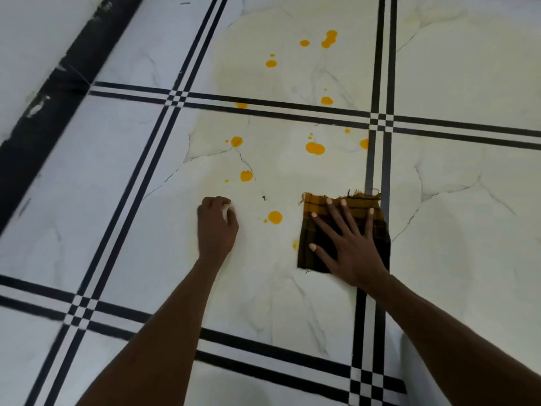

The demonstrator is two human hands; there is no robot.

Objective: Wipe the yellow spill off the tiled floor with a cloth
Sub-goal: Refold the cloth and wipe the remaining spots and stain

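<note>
Fingers (336, 218) of my right hand (351, 244) spread flat on the cloth (377, 227); sweeping left risks smearing the yellow drops (275, 217) across the tiled floor (146, 244).

A pale wall (35, 39) is showing in the corner at ten o'clock. A wide black strip (17, 159) is running along the bottom of it, slanting from twelve o'clock down toward nine o'clock. White scratch marks (36, 105) are showing on the strip in a few spots, and the paint is looking worn there. A tiny dark speck (263, 197) is sitting close to the middle of the view. A short dark mark (185, 3) is lying far up at twelve o'clock, just beside the strip.
</note>
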